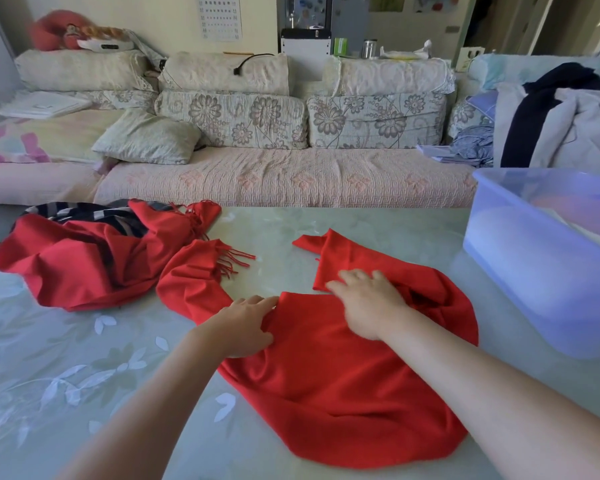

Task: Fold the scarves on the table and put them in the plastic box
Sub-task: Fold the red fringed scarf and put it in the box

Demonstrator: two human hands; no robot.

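A person stood at a table [361, 230] covered in pale, leaf-patterned cloth, with a red scarf [343, 393] lying loosely spread straight in front of them, its far end doubled back and its fringed tail trailing off to the left. The step in hand looked like flattening and squaring the scarf before folding it. To do that well, the cloth needed smoothing outward from the middle so no creases were trapped, the long edges lined up one over the other, and the fringed tail drawn in before the fold was made small enough for the box. The left hand [246, 323] reached in from the lower left and pinched the scarf's left edge between thumb and fingers, the cloth puckering there. The right hand [368, 303], slightly blurred, lay palm down on the scarf's upper part with fingers spread, pressing the turned-back flap. Both forearms stretched forward across the table. A pale blue plastic box [534, 271] stood at the right edge, near the scarf but apart from it. A pile of scarves [84, 265], red with a dark striped one, waited unfolded at the far left, and a sofa [274, 174] ran behind.
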